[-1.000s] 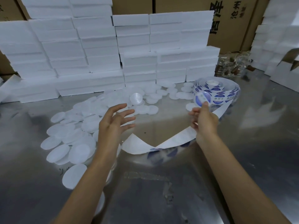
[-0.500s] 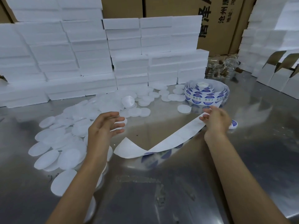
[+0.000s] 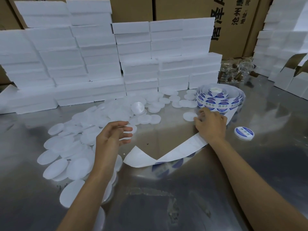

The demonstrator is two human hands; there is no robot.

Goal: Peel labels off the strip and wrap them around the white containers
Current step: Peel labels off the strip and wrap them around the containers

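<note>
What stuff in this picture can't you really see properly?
Head view only:
- Right hand fingertips: blurred, so whether they pinch a label is unclear.
- Writing on the label roll: too small.
- Cardboard box print: cut off by the top edge.
- Some white containers: hidden under the left hand and forearm.

Dim, soft overhead light glares on the steel table; edges bow, fine detail smeared

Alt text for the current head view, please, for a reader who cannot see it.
A person's right hand rests at the label strip beside the label roll, while the left hand hovers open above loose white containers on a steel table. One labelled container lies to the right.
</note>
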